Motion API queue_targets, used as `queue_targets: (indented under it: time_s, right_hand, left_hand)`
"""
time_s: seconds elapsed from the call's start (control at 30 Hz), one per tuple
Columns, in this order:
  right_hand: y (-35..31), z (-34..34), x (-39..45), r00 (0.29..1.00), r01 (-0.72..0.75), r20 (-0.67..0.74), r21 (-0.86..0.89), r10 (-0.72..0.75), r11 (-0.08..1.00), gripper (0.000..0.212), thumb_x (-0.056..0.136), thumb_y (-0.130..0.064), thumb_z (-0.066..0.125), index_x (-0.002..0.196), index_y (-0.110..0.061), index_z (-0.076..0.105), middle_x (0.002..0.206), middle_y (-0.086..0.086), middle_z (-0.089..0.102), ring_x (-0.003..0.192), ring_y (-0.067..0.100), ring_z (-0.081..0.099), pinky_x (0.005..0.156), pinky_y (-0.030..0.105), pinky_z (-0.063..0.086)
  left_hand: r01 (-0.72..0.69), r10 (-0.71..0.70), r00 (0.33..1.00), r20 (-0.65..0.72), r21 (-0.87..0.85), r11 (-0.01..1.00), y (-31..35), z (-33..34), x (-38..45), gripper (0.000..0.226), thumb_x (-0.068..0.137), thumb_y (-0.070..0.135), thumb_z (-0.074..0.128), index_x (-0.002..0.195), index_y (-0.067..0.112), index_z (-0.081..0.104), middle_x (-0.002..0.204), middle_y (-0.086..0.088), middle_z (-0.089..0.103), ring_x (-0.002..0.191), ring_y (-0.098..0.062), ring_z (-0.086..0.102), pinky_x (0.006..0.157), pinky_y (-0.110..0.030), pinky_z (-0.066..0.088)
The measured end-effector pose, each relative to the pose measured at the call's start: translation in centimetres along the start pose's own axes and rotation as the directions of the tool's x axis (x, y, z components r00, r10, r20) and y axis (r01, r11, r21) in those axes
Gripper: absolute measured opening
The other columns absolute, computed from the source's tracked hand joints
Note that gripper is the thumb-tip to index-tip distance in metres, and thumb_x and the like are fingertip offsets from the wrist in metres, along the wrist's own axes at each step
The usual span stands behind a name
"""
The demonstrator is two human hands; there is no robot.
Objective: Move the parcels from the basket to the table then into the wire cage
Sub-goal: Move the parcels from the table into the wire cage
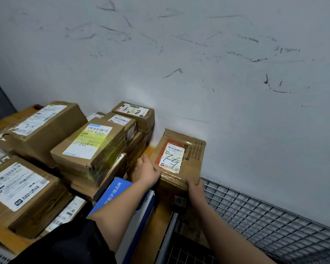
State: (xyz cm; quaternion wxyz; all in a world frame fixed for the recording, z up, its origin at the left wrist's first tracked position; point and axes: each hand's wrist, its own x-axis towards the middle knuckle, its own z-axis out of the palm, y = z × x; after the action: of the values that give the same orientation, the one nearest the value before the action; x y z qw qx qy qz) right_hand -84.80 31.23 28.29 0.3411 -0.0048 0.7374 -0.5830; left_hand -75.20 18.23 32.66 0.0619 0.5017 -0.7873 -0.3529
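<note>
Two hands on one cardboard parcel [179, 159], stiff box, looks moderately light, taped top may be slick, so best held by opposite side edges. Left hand [146, 171] presses flat with fingers spread on its left side, right hand [195, 188] curls over the near right corner. Parcel sits between them at table [156, 221] edge against the wall, wire cage [265, 216] just right of the grip
</note>
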Motion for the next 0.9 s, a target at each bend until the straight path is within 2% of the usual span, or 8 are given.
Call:
queue_targets:
  time_s: [0.1,0.17,0.23,0.5,0.67,0.8,0.83,0.9]
  right_hand:
    - [0.0,-1.6,-0.6,1.0,-0.006,-0.007,0.062,0.007,0.998,0.046,0.098,-0.024,0.05,0.14,-0.013,0.035,0.128,0.013,0.053,0.103,0.031,0.059,0.084,0.047,0.053]
    - [0.0,-2.8,-1.0,1.0,0.001,-0.013,0.102,0.0,0.995,0.045,0.098,-0.025,0.049,0.14,-0.015,0.036,0.119,0.01,0.054,0.091,0.027,0.06,0.072,0.04,0.053]
    - [0.0,-4.1,-1.4,0.999,0.02,-0.036,0.121,-0.016,0.992,0.048,0.098,-0.024,0.049,0.143,-0.014,0.035,0.116,0.009,0.054,0.092,0.026,0.06,0.073,0.04,0.053]
    - [0.4,-9.8,-4.7,0.992,0.095,-0.103,0.24,-0.072,0.966,0.05,0.096,-0.026,0.053,0.142,-0.017,0.036,0.119,0.014,0.058,0.088,0.028,0.064,0.058,0.034,0.051]
    - [0.8,-14.5,-6.8,0.978,0.12,-0.197,0.3,-0.062,0.946,0.053,0.091,-0.03,0.062,0.135,-0.017,0.036,0.127,0.013,0.054,0.099,0.031,0.062,0.075,0.042,0.055]
    - [3.3,-19.4,-5.3,0.956,0.084,-0.295,0.252,-0.006,0.964,0.11,0.05,-0.076,0.075,0.142,-0.028,0.036,0.14,0.007,0.044,0.113,0.033,0.058,0.091,0.054,0.052]
    - [4.1,-20.8,-5.1,0.954,0.079,-0.298,0.245,-0.003,0.966,0.112,0.044,-0.081,0.074,0.139,-0.029,0.042,0.142,0.006,0.044,0.115,0.034,0.057,0.092,0.056,0.051]
    - [3.4,-22.4,-7.2,0.963,0.058,-0.27,0.272,0.018,0.96,0.088,0.062,-0.073,0.073,0.133,-0.025,0.049,0.134,0.01,0.054,0.11,0.032,0.062,0.088,0.05,0.055]
  left_hand:
    - [0.057,-0.058,0.998,-0.021,-0.046,0.997,1.2,0.1,-0.6,0.089,0.085,0.034,0.067,0.151,0.007,0.014,0.148,-0.016,0.028,0.134,-0.033,0.035,0.11,-0.04,0.033]
    - [0.081,-0.082,0.997,-0.008,-0.066,0.995,1.8,0.3,-1.2,0.071,0.083,0.041,0.066,0.139,0.007,0.04,0.138,-0.016,0.041,0.127,-0.032,0.042,0.107,-0.038,0.037]
    - [0.084,-0.08,0.996,0.04,-0.126,0.988,2.1,0.7,-2.0,0.058,0.08,0.045,0.066,0.125,0.011,0.055,0.129,-0.012,0.054,0.119,-0.029,0.049,0.101,-0.038,0.043]
    - [0.099,-0.02,0.989,0.144,-0.572,0.814,4.5,3.7,-7.1,0.063,0.074,0.04,0.075,0.123,0.029,0.037,0.124,-0.008,0.054,0.111,-0.03,0.053,0.097,-0.045,0.046]
    - [0.152,0.073,0.958,0.279,-0.705,0.693,5.6,6.3,-10.5,0.073,0.069,0.041,0.08,0.126,0.036,0.035,0.113,-0.002,0.057,0.103,-0.029,0.06,0.089,-0.052,0.052]
    - [0.148,0.139,0.93,0.34,-0.693,0.705,7.1,9.2,-12.6,0.106,0.048,0.054,0.085,0.139,0.027,0.037,0.128,-0.004,0.055,0.112,-0.029,0.057,0.095,-0.051,0.049]
    - [0.142,0.156,0.922,0.354,-0.686,0.714,7.8,9.7,-13.3,0.098,0.053,0.05,0.084,0.137,0.022,0.041,0.126,-0.006,0.057,0.111,-0.028,0.058,0.095,-0.051,0.049]
    - [0.127,0.181,0.912,0.369,-0.672,0.729,9.0,10.6,-14.5,0.081,0.067,0.038,0.08,0.135,0.014,0.044,0.119,-0.005,0.059,0.109,-0.028,0.059,0.096,-0.05,0.049]
